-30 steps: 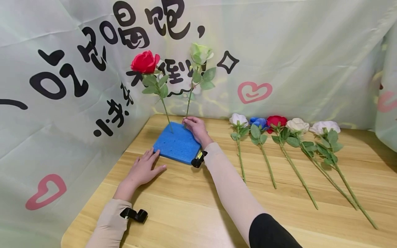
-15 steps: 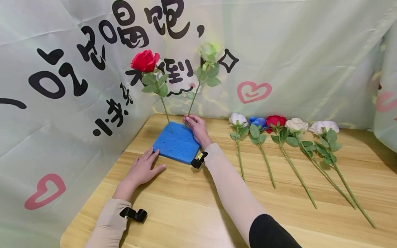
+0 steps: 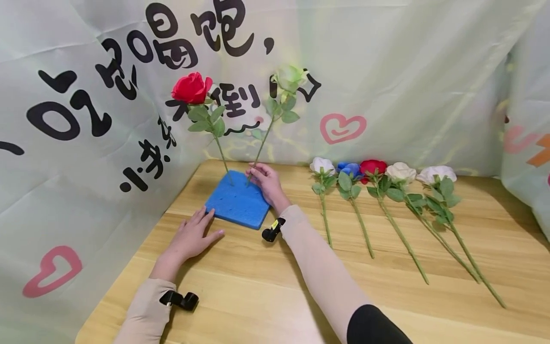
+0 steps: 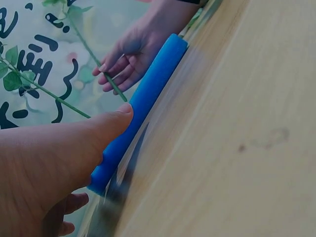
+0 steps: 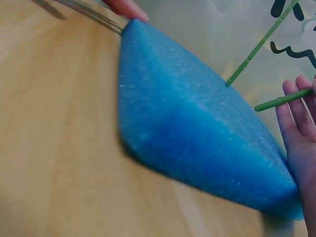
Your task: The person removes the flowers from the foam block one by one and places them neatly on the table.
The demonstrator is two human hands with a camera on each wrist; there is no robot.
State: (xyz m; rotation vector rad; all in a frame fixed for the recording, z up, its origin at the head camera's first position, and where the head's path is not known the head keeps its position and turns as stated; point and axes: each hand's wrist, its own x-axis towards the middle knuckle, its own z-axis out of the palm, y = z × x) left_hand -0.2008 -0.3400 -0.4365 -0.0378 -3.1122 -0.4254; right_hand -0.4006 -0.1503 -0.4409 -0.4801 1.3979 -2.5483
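Observation:
A blue foam block (image 3: 237, 208) with small holes lies on the table. From its back left part, a red rose (image 3: 192, 88) stands upright with a slight lean. My right hand (image 3: 267, 184) pinches the lower stem of a pale green rose (image 3: 290, 79), which leans right. In the right wrist view the cut end of that stem (image 5: 276, 102) shows at the foam's top; I cannot tell whether it touches. The fingers of my left hand (image 3: 193, 235) lie outstretched at the block's front left corner. In the left wrist view its thumb (image 4: 116, 118) is against the foam edge.
On the right of the wooden table (image 3: 240, 296) lies a row of roses: white (image 3: 322, 166), blue (image 3: 350, 169), red (image 3: 373, 166), cream (image 3: 401, 172) and pale lilac (image 3: 437, 174). A printed cloth (image 3: 399, 95) hangs behind and along the left.
The pale green rose has tipped to the right, and its lower stem has shifted slightly forward over the foam. My left hand stays at the corner. The head view has turned slightly right.

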